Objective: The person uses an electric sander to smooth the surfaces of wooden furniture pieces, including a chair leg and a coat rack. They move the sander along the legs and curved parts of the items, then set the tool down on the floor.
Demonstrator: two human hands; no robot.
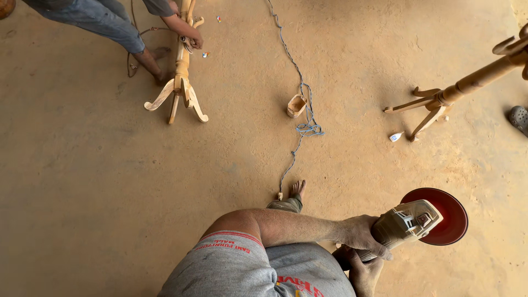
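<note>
- The left hand is wrapped round the body of a disc sander, fingers closed over its dusty grey housing.
- The right hand lies just beneath the left, clenched on the dark rear handle of the same tool.
- The sander points out past the hands to the right; its round red sanding disc hangs over the dusty floor.
- Just beyond the hands to the left, the person's bare foot rests on the floor, with a blue power cord running away from it.
- Beside the cord's tangle, further out, sits a small wooden block.
- Well off to the right lies a wooden coat stand, with a small white bottle by its feet.
- Far ahead to the left, another person's hand grips a second wooden stand.
</note>
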